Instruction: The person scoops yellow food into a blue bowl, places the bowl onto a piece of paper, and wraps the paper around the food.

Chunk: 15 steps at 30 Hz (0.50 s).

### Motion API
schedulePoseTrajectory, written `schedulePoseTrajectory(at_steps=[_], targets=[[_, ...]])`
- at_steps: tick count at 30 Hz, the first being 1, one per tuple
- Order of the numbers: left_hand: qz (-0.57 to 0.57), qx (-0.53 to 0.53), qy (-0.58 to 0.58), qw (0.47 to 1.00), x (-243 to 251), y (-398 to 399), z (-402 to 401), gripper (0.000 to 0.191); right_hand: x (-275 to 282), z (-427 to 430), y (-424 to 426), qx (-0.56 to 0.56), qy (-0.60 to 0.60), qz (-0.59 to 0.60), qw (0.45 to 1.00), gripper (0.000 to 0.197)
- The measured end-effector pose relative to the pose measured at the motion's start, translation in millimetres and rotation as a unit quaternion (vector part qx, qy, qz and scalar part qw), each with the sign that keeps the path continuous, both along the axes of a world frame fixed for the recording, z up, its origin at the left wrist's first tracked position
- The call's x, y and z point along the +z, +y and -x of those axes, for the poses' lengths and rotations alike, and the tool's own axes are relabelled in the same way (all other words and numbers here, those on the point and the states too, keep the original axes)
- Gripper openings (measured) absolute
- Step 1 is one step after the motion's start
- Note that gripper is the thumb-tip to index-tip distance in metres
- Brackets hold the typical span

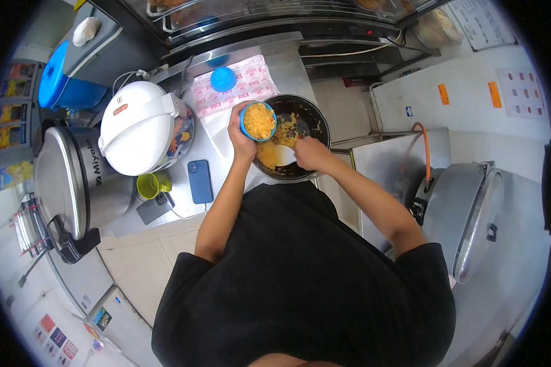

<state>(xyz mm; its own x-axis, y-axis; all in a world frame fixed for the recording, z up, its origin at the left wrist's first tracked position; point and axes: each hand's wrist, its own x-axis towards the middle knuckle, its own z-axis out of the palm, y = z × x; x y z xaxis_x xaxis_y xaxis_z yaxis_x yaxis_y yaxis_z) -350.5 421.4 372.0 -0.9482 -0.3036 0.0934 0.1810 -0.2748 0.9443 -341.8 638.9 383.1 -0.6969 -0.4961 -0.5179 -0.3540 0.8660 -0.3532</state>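
A blue cup (245, 131) heaped with yellow rice (258, 120) is in my left hand (242, 140), held over the left rim of a dark round pot (321, 108). My right hand (313, 155) grips a white rice paddle (284, 156), whose blade is down inside the pot. Loose yellow rice (288, 130) lies on the pot's bottom and clings to its wall; some of it is hidden by the hands and the cup. Behind the pot, an upturned blue bowl or cup (223, 79) rests on printed wrapping paper (203, 102).
Left on the steel table (202, 151) are a white rice cooker (137, 126), a yellow-green mug (149, 185) and two phones, one blue (199, 181), one grey (154, 210). A large Miyako cooker (105, 174) stands farther left. At right is a big lidded metal cooker (459, 220); a glass display case (266, 23) lies ahead.
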Motion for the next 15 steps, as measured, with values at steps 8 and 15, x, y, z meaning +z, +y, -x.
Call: schedulePoseTrajectory(at_steps=[8,15], targets=[[-0.014,0.025,-0.028,0.999,-14,-6,6,0.051,-40,2,-13,-0.284,-0.143,0.258,0.912,0.024],[-0.084,0.025,-0.006,0.996,-16,-14,12,0.047,-39,13,-2,-0.282,-0.260,0.309,0.870,0.022]])
